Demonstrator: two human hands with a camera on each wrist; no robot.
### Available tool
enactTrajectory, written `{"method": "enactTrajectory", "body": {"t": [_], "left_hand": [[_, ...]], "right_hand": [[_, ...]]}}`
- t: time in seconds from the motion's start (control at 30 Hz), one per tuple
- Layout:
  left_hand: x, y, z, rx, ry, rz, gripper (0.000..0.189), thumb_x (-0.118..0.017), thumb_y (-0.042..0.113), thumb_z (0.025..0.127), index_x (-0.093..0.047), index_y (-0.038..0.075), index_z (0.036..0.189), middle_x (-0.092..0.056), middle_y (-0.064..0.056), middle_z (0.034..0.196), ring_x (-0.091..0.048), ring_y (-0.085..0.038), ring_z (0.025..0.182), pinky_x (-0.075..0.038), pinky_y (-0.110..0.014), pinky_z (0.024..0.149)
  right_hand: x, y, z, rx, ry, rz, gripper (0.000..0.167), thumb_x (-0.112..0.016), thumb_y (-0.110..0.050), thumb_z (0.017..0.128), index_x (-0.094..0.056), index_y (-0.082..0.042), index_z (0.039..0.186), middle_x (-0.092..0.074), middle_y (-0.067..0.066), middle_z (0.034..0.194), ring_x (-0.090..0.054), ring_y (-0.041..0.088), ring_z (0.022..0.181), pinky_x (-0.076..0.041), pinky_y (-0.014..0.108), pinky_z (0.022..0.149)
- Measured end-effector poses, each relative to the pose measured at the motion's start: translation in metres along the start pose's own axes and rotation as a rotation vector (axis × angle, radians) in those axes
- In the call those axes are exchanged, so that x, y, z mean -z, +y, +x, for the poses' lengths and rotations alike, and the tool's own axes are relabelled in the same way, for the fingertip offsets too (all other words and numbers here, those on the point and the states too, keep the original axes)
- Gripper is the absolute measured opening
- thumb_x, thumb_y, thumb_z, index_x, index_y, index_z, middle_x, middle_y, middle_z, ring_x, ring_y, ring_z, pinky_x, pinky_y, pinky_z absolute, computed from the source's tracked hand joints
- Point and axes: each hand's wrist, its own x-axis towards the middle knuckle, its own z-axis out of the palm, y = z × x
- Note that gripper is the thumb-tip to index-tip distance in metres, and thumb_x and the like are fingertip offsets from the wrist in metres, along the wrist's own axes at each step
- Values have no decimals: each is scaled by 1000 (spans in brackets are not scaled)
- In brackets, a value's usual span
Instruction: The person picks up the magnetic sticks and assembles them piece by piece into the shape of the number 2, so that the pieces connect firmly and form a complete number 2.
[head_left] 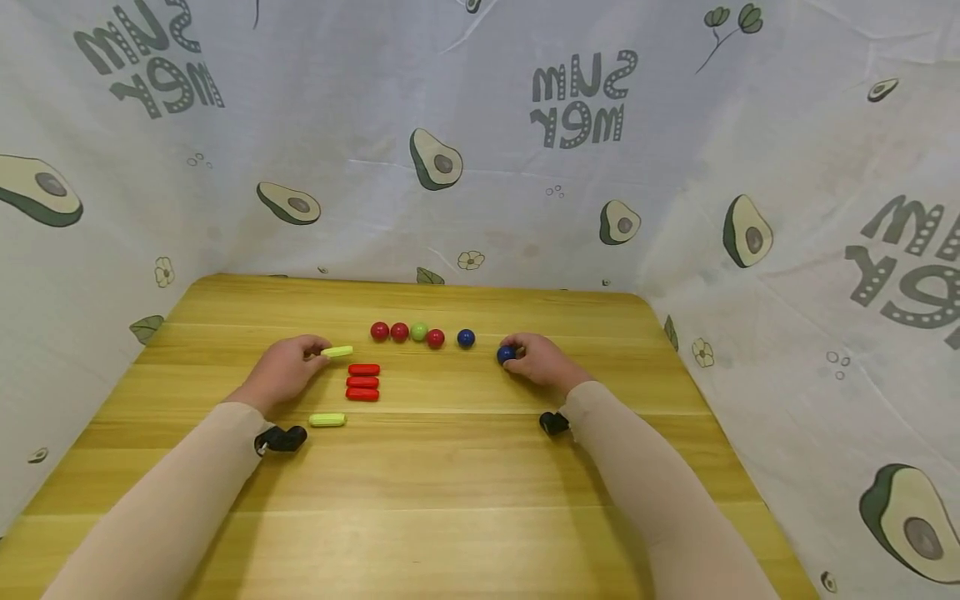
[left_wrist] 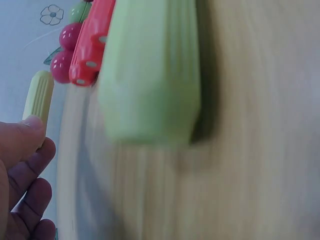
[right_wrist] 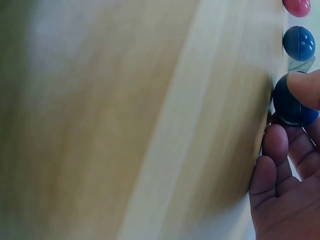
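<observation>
We see a blue ball (head_left: pixel 506 355) pinched in the right hand (head_left: pixel 543 361), right of a second blue ball (head_left: pixel 466 338). The left hand (head_left: pixel 283 372) pinches a yellow stick (head_left: pixel 339 352) (ridged, we notice) near three red sticks (head_left: pixel 362 382); another yellow stick (head_left: pixel 327 420) lies on the wooden table (head_left: pixel 435 492).

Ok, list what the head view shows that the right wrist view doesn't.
Head view only: the left hand pinching a yellow stick, another yellow stick, three red sticks and a green ball.
Right wrist view only: a seam on the free blue ball, and the palm side of the right hand.
Both: that hand holding another blue ball, the free one, a red ball, the tabletop.
</observation>
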Motion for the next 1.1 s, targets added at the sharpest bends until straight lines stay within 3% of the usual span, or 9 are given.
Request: {"method": "enactTrajectory", "body": {"t": [0.53, 0.8, 1.1], "left_hand": [[-22, 48, 16, -7, -63, -129, 29, -59, 21, 107, -68, 9, 132, -68, -12, 120, -58, -28, 105, -48, -46, 99], [-41, 67, 30, -71, -62, -47, 32, -65, 21, 106, -68, 10, 135, -70, -14, 122, -57, -27, 95, -49, -43, 91], [-58, 85, 40, -98, -68, -22, 33, -68, 25, 104, -70, 12, 135, -72, -12, 123, -59, -31, 108, -50, -48, 100]], "right_hand": [[1, 1, -1, 17, -25, 35, 45, -71, -25, 102, -62, -12, 144, -63, 17, 141, -61, 32, 124, -49, 49, 110], [0, 0, -1, 25, -35, 50, 48, -72, -25, 102, -60, -13, 147, -63, 17, 140, -61, 31, 123, -48, 49, 111], [-2, 1, 0, 24, -33, 52, 50, -73, -25, 101, -60, -13, 148, -63, 17, 142, -60, 33, 127, -47, 51, 114]]}}
